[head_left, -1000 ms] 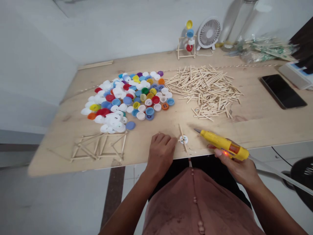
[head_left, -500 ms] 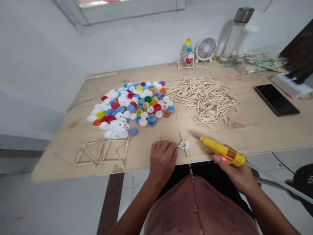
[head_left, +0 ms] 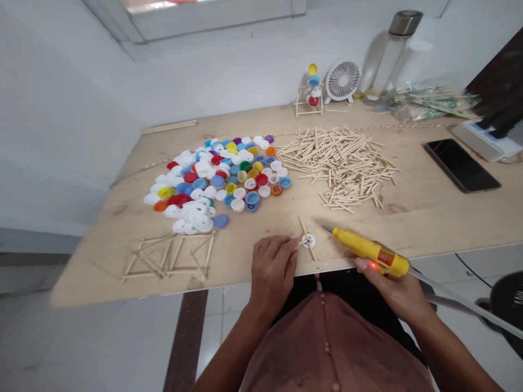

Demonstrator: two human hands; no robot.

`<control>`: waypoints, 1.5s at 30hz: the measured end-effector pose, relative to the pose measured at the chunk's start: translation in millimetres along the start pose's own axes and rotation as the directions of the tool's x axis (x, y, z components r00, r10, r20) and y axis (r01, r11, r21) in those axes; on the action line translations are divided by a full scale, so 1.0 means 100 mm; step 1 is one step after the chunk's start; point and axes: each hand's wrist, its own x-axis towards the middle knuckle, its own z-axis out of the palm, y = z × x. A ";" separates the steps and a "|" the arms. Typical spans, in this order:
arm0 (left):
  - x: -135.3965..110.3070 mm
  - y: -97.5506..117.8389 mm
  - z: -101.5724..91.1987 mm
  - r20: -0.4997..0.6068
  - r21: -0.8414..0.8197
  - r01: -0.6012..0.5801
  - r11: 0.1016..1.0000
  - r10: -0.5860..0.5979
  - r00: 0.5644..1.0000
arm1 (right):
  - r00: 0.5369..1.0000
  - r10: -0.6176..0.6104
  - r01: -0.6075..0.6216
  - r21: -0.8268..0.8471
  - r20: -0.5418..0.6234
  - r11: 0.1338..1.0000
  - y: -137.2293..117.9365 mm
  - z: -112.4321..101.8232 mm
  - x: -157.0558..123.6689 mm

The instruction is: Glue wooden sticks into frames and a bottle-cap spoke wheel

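My right hand is wrapped round a yellow hot glue gun, its nozzle pointing left and a small red light glowing by the thumb. Close to the table's front edge lies a white round disc with a long thin wooden stick across it. My left hand rests on the table just left of the disc, fingers bent together. Its fingertips pinch a short wooden stick that reaches to the disc's middle. The glue nozzle is apart from the disc, up and to its right.
Coloured bottle caps lie heaped at left, near square stick frames. Cut sticks are piled behind the disc. A phone and power strip lie right; a small fan, cap-and-stick model and bottle stand behind.
The left hand's fingers have shifted slightly at the short stick. The glue gun stays almost where it was, and the camera view has moved a little.
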 end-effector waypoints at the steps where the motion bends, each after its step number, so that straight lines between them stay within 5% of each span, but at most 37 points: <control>1: 0.01 0.01 0.02 -0.012 -0.002 -0.010 1.000 0.010 1.000 | 1.000 0.001 -0.001 0.002 0.002 1.000 0.00 0.00 0.00; 24: 0.16 -0.04 0.09 -0.001 -0.036 -0.049 0.998 0.049 0.999 | 1.000 0.017 -0.018 0.031 0.016 0.999 0.06 0.00 -0.02; 45: 0.17 -0.03 0.16 -0.103 -0.007 -0.131 0.991 0.130 0.986 | 1.000 0.010 -0.009 -0.091 0.012 0.996 0.09 -0.01 -0.02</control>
